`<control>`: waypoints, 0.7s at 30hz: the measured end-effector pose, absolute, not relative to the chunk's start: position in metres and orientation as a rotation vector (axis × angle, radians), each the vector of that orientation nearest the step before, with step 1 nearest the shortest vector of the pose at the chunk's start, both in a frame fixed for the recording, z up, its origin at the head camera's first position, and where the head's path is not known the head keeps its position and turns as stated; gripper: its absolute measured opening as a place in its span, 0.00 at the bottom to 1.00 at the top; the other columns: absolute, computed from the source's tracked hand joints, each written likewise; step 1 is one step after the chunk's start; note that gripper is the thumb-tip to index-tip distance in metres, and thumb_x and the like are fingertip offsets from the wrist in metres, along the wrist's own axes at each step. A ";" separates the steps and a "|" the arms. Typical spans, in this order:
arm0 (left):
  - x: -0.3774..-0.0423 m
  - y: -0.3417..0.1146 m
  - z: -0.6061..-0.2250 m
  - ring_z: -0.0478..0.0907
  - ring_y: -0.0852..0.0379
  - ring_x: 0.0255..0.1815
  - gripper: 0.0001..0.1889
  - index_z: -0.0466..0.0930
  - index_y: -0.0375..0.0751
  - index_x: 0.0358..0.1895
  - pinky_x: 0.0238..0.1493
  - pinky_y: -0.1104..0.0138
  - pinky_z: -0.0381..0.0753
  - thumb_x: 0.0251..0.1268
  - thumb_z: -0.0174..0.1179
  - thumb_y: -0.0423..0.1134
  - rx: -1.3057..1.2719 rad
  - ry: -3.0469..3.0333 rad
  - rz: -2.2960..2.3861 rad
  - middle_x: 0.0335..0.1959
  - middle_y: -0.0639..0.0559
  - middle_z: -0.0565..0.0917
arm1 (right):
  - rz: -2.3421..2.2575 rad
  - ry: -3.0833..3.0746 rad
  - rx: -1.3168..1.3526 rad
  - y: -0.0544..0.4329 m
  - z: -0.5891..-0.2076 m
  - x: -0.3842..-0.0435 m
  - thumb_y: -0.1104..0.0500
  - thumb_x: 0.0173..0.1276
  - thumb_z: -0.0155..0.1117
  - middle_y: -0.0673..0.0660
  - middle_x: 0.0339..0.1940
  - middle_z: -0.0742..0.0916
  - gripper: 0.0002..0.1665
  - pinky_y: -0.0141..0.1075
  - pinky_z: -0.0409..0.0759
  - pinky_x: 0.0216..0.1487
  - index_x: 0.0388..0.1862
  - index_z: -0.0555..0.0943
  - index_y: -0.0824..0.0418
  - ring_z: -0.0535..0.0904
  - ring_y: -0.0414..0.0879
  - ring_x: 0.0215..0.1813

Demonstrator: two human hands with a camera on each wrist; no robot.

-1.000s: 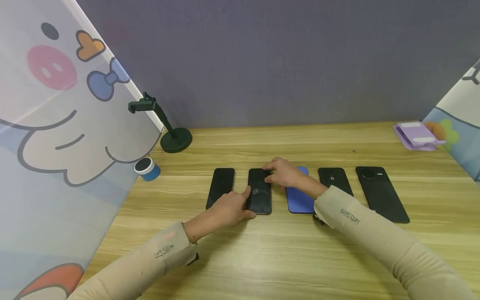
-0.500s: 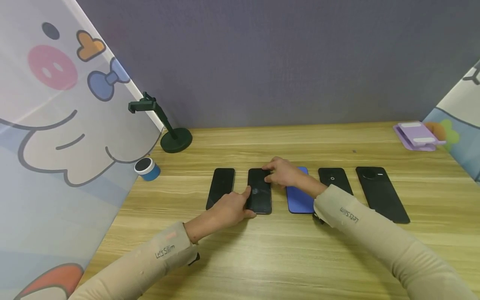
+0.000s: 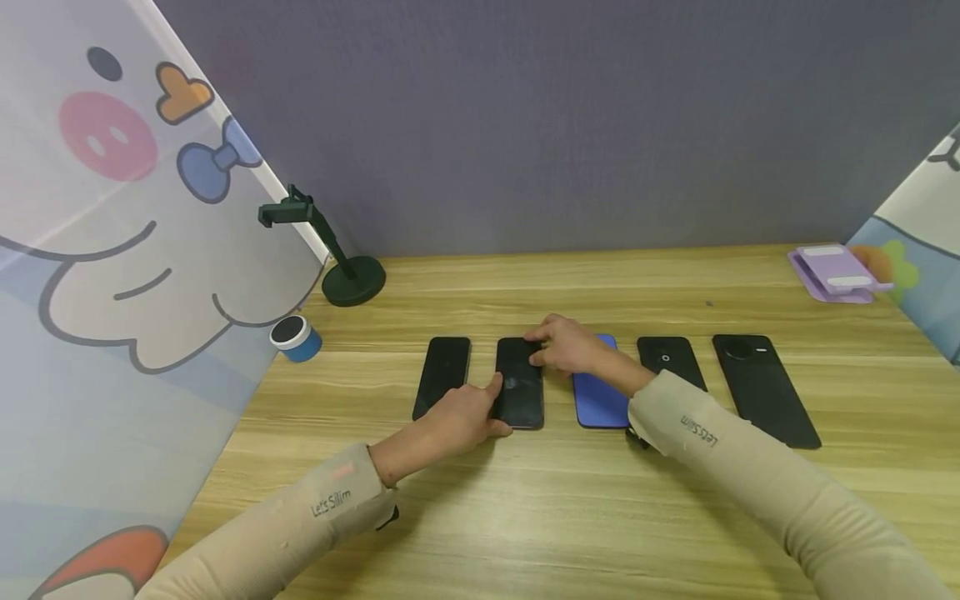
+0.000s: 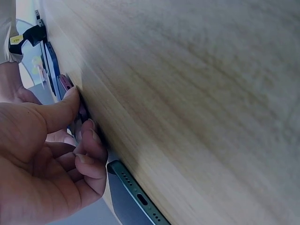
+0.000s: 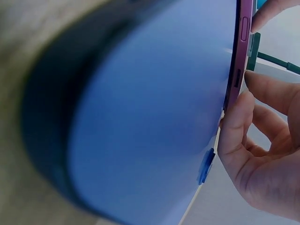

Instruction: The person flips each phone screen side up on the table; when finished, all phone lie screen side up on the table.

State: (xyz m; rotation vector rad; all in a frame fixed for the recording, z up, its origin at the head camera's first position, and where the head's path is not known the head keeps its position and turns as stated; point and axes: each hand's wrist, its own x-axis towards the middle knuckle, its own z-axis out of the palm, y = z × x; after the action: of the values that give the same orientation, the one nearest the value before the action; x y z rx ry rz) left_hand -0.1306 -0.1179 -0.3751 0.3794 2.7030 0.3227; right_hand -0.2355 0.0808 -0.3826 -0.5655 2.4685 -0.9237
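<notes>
A black-screened smartphone (image 3: 519,393) lies face up on the wooden table, second from the left in a row of several phones. Its side is purple in the right wrist view. My left hand (image 3: 459,414) holds its lower left corner, with the thumb at the bottom end. My right hand (image 3: 567,346) pinches its upper right corner from the other side. Both hands' fingers are curled in the wrist views, the left hand (image 4: 51,159) close to the table. Just right lies a blue phone (image 3: 600,404), partly under my right forearm.
Left of the held phone lies another black phone (image 3: 442,371). Two dark phones, a smaller one (image 3: 670,358) and a larger one (image 3: 767,387), lie on the right. A dark green stand (image 3: 354,281), a blue-and-white tub (image 3: 297,337) and a lilac holder (image 3: 836,272) stand farther out.
</notes>
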 end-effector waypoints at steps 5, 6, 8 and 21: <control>-0.131 -0.118 -0.376 0.75 0.58 0.18 0.46 0.56 0.39 0.79 0.20 0.68 0.69 0.64 0.66 0.55 0.380 2.703 0.323 0.49 0.35 0.87 | -0.920 2.471 -0.564 0.081 -0.382 -0.235 0.57 0.71 0.66 0.64 0.64 0.74 0.30 0.34 0.78 0.25 0.71 0.75 0.61 0.76 0.46 0.23; -0.131 -0.118 -0.375 0.75 0.58 0.18 0.46 0.56 0.39 0.79 0.21 0.69 0.69 0.64 0.66 0.55 0.381 2.704 0.322 0.49 0.35 0.87 | -0.916 2.472 -0.565 0.080 -0.381 -0.235 0.57 0.71 0.66 0.64 0.64 0.74 0.30 0.34 0.78 0.25 0.71 0.75 0.61 0.76 0.46 0.23; -0.131 -0.118 -0.375 0.75 0.58 0.18 0.46 0.56 0.39 0.79 0.21 0.68 0.69 0.64 0.66 0.55 0.379 2.701 0.325 0.49 0.35 0.86 | -0.906 2.477 -0.566 0.080 -0.380 -0.235 0.57 0.71 0.66 0.64 0.65 0.74 0.30 0.34 0.77 0.24 0.71 0.75 0.61 0.76 0.45 0.22; -0.131 -0.118 -0.372 0.74 0.58 0.17 0.46 0.55 0.39 0.79 0.21 0.68 0.68 0.65 0.66 0.55 0.367 2.685 0.322 0.44 0.36 0.87 | -0.924 2.457 -0.541 0.079 -0.379 -0.234 0.58 0.71 0.66 0.64 0.67 0.72 0.30 0.33 0.74 0.22 0.71 0.74 0.61 0.72 0.42 0.18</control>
State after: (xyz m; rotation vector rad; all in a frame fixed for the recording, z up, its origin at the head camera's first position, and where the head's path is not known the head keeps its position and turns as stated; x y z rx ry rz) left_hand -0.1307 -0.1178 -0.3724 0.3670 2.6855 0.3215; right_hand -0.2341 0.0789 -0.3791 -0.5415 2.4565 -0.9237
